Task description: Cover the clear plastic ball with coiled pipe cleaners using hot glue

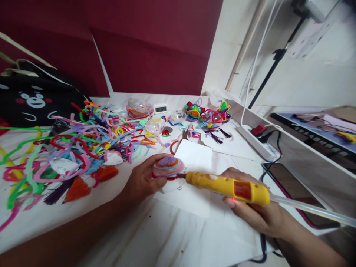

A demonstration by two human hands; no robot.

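My left hand [148, 174] grips a small round craft piece [168, 167] wound with purple, orange, blue, pink and red fuzzy pipe cleaner. In my right hand [250, 207] is a yellow hot glue gun [222, 183], a clear glue stick [311, 209] jutting from its back end and a small red light glowing near the thumb. The gun's dark nozzle [181, 175] is at the right lower side of the craft piece; whether it touches cannot be made out. White paper [194, 155] lies beneath both hands.
A heap of colourful pipe cleaners [69, 148] with tassels covers the left. Clear plastic domes [139, 107], a small digital clock [160, 109] and decorated pieces [217, 115] stand at the back. A power strip [258, 142] and a phone [297, 193] lie right; a black bag [36, 96] sits left.
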